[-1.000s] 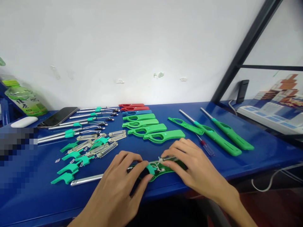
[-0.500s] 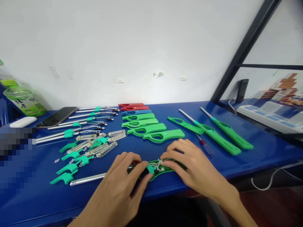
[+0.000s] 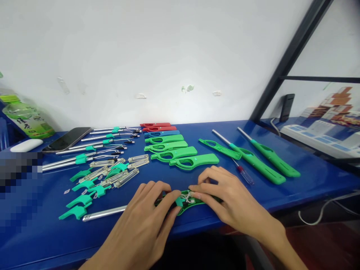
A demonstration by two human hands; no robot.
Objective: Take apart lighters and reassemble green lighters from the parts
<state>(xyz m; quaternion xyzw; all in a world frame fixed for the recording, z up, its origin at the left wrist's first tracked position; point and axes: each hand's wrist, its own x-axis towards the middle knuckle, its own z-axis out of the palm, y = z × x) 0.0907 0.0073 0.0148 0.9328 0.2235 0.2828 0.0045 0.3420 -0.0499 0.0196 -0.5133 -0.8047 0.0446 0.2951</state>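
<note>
An open green lighter shell [image 3: 194, 203] lies near the table's front edge, with white wires inside it. My left hand [image 3: 152, 213] pinches a teal trigger piece [image 3: 179, 201] at the shell's left part. A silver metal tube [image 3: 104, 213] sticks out to the left from under that hand. My right hand [image 3: 222, 191] has thumb and index finger closed on the white wires [image 3: 188, 195] over the shell's middle. Its palm hides the shell's right end.
Green, blue and red shells [image 3: 197, 160] line the table's middle. Teal triggers [image 3: 77, 212], clear tanks [image 3: 126, 178] and metal tubes [image 3: 60, 162] lie left. Two lighters [image 3: 258, 165], a shell half [image 3: 221, 149] and a screwdriver [image 3: 244, 174] lie right. A bottle [image 3: 28, 118] and phone [image 3: 67, 139] stand back left.
My left thumb and index finger have shifted slightly over the teal trigger. My right fingertips have moved a little on the wires.
</note>
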